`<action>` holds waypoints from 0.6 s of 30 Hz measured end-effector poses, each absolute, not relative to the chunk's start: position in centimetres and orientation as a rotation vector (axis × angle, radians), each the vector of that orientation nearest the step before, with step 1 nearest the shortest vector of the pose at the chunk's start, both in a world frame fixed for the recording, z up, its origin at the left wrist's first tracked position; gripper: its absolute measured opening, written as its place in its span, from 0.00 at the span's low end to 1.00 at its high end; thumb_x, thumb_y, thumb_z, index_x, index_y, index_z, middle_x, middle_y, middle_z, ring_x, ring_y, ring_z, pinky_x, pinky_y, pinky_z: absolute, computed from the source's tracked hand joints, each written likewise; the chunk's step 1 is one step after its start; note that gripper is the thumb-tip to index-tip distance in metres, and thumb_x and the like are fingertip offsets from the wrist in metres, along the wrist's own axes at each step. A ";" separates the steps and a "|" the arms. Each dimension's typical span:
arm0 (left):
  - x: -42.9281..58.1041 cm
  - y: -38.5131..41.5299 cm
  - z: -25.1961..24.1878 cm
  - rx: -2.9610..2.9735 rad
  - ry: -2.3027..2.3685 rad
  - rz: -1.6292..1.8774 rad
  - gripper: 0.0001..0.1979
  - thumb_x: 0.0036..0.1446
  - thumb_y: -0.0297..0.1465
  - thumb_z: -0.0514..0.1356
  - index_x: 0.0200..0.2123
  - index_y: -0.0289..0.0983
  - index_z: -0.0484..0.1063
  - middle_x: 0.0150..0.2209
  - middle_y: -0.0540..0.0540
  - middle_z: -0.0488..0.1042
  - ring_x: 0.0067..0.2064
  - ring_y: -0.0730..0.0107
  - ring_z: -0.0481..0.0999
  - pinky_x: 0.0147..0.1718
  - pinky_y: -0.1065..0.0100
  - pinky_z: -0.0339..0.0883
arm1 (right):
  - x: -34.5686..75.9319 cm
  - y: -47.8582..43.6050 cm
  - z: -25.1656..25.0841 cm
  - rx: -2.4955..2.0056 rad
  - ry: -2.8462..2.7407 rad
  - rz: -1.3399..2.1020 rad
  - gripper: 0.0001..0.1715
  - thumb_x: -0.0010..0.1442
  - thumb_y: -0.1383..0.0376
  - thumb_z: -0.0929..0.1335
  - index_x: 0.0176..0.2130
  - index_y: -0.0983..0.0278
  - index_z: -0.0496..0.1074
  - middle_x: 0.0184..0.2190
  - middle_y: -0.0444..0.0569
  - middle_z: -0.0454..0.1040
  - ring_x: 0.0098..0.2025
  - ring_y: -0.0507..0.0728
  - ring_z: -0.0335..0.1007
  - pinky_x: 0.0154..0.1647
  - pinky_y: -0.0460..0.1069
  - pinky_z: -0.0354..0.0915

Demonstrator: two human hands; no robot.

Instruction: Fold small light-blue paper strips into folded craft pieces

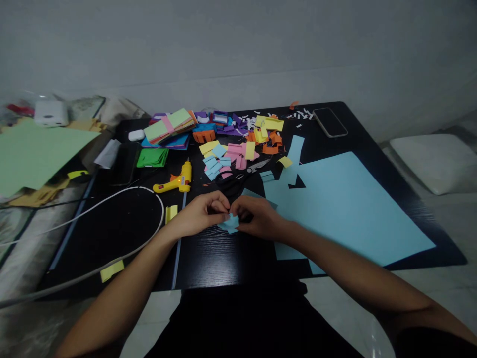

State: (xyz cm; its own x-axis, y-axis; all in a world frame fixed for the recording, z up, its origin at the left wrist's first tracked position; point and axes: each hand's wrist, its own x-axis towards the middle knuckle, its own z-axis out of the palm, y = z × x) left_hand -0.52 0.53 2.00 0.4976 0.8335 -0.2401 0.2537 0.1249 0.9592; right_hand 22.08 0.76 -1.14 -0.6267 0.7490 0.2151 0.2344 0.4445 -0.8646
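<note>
Between both hands, just above the black table, is a small light blue paper piece [230,223]. My left hand [203,213] pinches its left side with thumb and fingers. From the other side my right hand [257,215] grips it with curled fingers, close to the left fingertips. The paper's exact folds are partly hidden by the fingers. Just beyond the hands lie black-handled scissors [257,166], blades pointing right. A large light blue sheet [346,209] with a cut-out notch spreads beside and under my right forearm.
A yellow glue gun [181,180] lies left of centre, near a looping white cable [162,204]. Folded pink pieces [238,151], a stack of coloured paper [171,125] and white scraps [303,114] cover the back. A phone [330,122] sits at back right.
</note>
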 end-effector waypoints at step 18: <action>-0.7 0.2 2.5 1.486 0.940 0.496 0.09 0.57 0.29 0.67 0.41 0.37 0.73 0.31 0.49 0.81 0.32 0.71 0.80 0.32 0.71 0.69 | 22.8 1.4 -0.7 -0.693 -2.136 1.295 0.14 0.57 0.61 0.79 0.40 0.61 0.77 0.28 0.42 0.79 0.31 0.53 0.77 0.35 0.47 0.70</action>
State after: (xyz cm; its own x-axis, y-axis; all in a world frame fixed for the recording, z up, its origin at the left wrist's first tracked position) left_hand -0.75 0.20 2.51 0.5760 0.7872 -0.2206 0.2618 0.0780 0.9620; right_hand 22.77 1.37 -0.74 -0.7202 0.6692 0.1831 0.1471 0.4052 -0.9023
